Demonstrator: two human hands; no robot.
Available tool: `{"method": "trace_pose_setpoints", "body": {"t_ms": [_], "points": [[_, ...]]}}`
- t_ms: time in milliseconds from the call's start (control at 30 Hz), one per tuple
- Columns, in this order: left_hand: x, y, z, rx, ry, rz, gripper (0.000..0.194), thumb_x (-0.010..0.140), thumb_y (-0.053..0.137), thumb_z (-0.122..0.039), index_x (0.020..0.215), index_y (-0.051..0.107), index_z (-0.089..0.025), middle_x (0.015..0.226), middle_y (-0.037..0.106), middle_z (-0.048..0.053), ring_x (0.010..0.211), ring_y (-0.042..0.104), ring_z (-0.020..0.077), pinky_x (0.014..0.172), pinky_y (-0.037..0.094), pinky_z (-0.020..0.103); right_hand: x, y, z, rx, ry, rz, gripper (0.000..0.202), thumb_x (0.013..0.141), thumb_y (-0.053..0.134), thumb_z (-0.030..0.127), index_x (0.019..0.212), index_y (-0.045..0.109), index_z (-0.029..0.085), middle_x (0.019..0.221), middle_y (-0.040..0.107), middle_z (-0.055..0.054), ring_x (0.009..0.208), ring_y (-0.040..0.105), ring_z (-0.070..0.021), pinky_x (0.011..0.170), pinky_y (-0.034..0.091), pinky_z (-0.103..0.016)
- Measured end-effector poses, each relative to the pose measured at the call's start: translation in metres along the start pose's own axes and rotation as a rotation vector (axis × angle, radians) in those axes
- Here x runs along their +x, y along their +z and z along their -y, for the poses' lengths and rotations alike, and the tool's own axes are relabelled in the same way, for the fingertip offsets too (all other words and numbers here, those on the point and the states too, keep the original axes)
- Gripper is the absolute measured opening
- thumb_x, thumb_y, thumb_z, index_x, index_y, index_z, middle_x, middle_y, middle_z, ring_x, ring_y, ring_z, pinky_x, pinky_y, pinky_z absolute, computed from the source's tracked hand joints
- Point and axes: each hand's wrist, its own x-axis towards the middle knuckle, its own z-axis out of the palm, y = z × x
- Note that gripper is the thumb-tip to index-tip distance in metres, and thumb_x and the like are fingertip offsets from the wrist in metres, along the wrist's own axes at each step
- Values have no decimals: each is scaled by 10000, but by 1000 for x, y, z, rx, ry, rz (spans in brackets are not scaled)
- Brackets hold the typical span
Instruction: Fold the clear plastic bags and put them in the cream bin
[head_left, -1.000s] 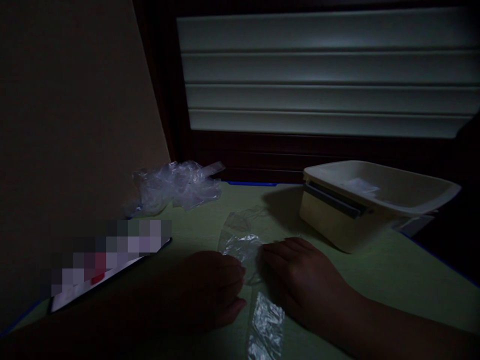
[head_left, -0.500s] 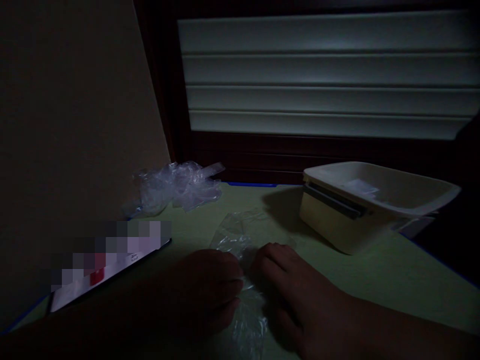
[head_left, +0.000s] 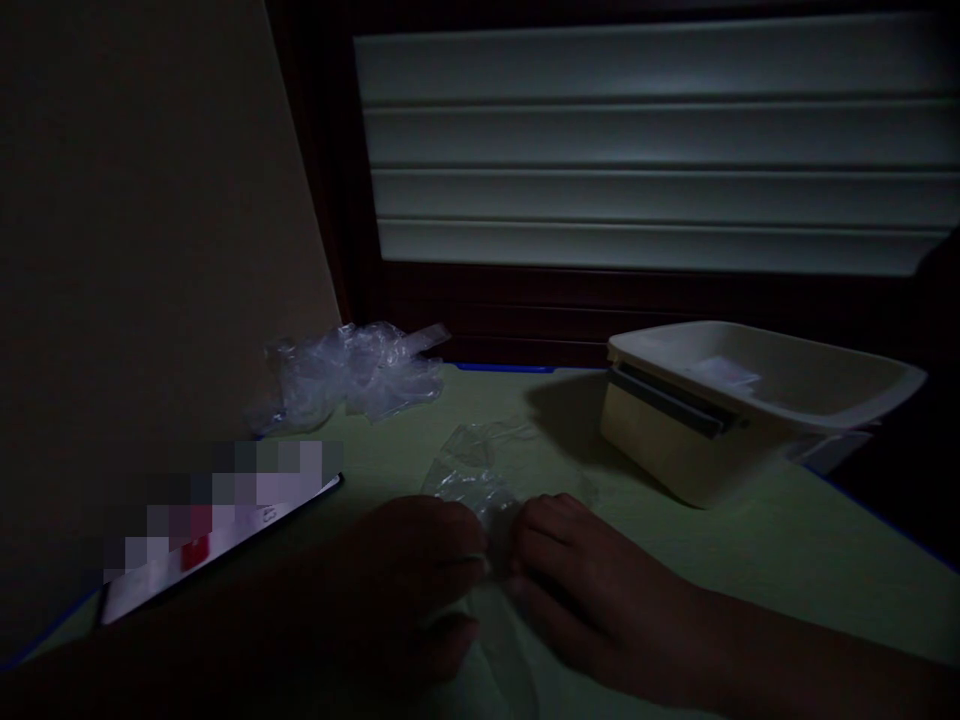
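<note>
A clear, crinkled plastic bag (head_left: pixel 472 485) lies on the table in front of me, stretching from beyond my hands to the near edge of the picture. My left hand (head_left: pixel 424 575) is closed on its left side, fingers curled, with the thumb a little lower. From the right, my right hand (head_left: pixel 592 590) pinches the bag, thumb close to the bent fingers. Only a narrow gap separates the two hands. The fingertips and the part of the bag under them are dark and partly hidden.
A pile of clear plastic bags (head_left: pixel 360 370) sits at the back left. At the left lies a device with a lit screen (head_left: pixel 161 575), partly blurred out. A cream bin (head_left: pixel 675 455) with something clear inside stands at the right of the green table (head_left: pixel 810 560). Behind is a slatted panel (head_left: pixel 637 140).
My right thumb has drawn up towards its fingers, closing on the bag. The near part of the bag looks smoother and has shifted. My left hand has barely moved.
</note>
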Motion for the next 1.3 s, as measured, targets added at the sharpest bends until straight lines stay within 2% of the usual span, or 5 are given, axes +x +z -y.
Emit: {"method": "trace_pose_setpoints", "body": {"t_ms": [167, 433, 700, 900, 1300], "points": [[2, 0, 0, 17, -4, -39, 234, 836, 490, -356, 767, 572, -147, 767, 574, 62, 734, 518, 181, 707, 448, 315, 2, -2, 0, 15, 24, 6, 125, 858, 437, 165, 855, 561, 155, 834, 554, -50, 790, 489, -172, 747, 372, -331], [4, 2, 1, 25, -50, -25, 235, 871, 466, -235, 682, 577, -150, 697, 565, 35, 679, 511, 161, 631, 421, 292, 2, 4, -2, 86, 181, -91, 25, 831, 499, 192, 831, 501, 167, 799, 574, -49, 741, 514, -179, 663, 399, -309], [3, 5, 3, -189, -116, -67, 256, 907, 391, -200, 728, 566, -147, 700, 573, 25, 692, 510, 135, 657, 418, 262, 0, 8, -6, 99, 333, -174, 202, 755, 571, 188, 827, 382, 198, 726, 529, -18, 659, 509, -173, 521, 350, -251], [4, 1, -2, -31, -74, -107, 254, 867, 465, -222, 644, 559, -144, 692, 576, 32, 685, 514, 148, 648, 405, 276, 1, 11, -9, 111, 357, -201, 260, 725, 580, 157, 822, 346, 216, 700, 517, 8, 620, 498, -157, 504, 330, -235], [14, -8, -10, 105, -58, 149, 153, 773, 603, -291, 726, 612, -146, 697, 614, 20, 669, 534, 166, 620, 400, 292, 2, 10, -9, 183, 371, -220, 267, 738, 580, 190, 843, 336, 217, 688, 497, 19, 579, 475, -138, 500, 338, -229]]}}
